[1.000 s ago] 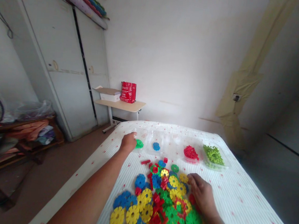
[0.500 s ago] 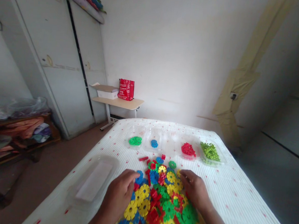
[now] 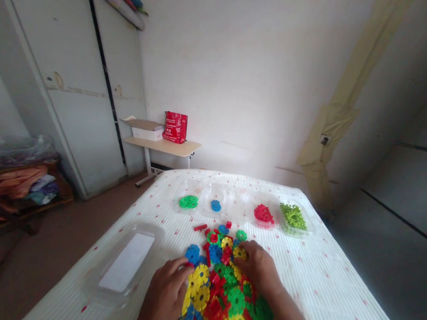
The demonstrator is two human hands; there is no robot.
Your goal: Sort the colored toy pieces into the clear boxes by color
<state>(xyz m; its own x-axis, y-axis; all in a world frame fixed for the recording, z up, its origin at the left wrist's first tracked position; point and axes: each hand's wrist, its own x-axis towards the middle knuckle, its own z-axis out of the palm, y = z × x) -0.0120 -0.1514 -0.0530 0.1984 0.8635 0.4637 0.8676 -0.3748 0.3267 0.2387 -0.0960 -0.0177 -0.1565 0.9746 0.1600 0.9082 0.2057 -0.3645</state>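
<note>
A heap of flat plastic snowflake-shaped discs in yellow, green (image 3: 236,300) and blue, with red blocky pieces (image 3: 217,312) among them, lies between my hands. My left hand (image 3: 166,289) is at the heap's left edge, thumb and forefinger closed about a small red plastic piece (image 3: 189,264). Just beyond it lies a blue disc (image 3: 193,253). On the heap's right side, my right hand (image 3: 262,268) reaches in with bent fingers beside a yellow disc (image 3: 239,252). Its fingertips are partly hidden, and what they hold, if anything, does not show.
Clear tubs along the far side hold green discs (image 3: 188,202), blue discs (image 3: 216,205), red pieces (image 3: 264,214) and light-green pieces (image 3: 293,217). An oblong clear plastic lid or tray (image 3: 94,288) with a white rectangle lies left. A red bar (image 3: 200,227) lies beyond the heap.
My right hand has moved left, farther over the heap's yellow discs. My left hand has come down and closed about the small red piece. The view has shifted slightly.
</note>
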